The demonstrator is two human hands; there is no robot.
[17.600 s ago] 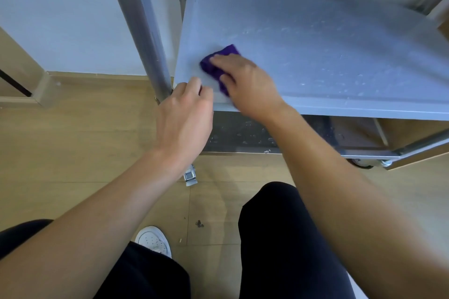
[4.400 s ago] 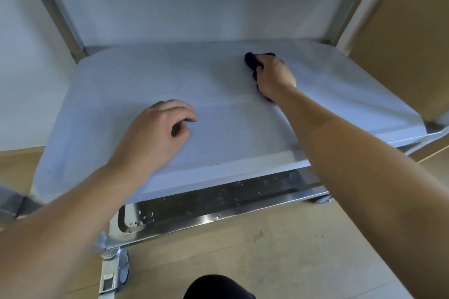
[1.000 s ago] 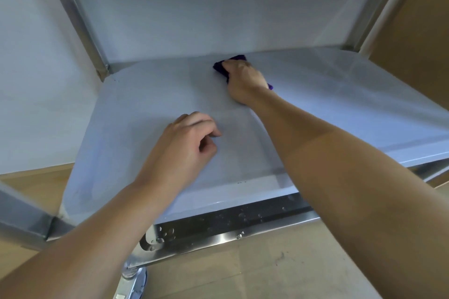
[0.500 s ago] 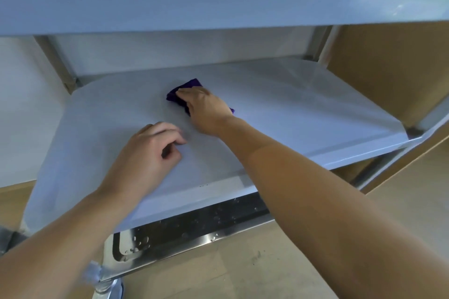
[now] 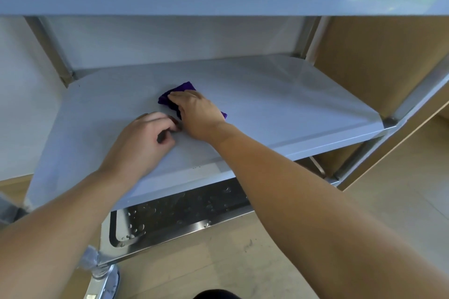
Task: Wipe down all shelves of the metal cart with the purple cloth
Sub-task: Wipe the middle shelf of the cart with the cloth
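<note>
Well inside shelf [image 5: 279,104] edges, right hand [image 5: 197,114] presses purple cloth [image 5: 185,86].

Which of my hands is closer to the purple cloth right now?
Right. The right hand lies on the purple cloth, pressing it to the middle shelf. The left hand rests on that shelf just beside the cloth, fingers curled, holding nothing.
</note>
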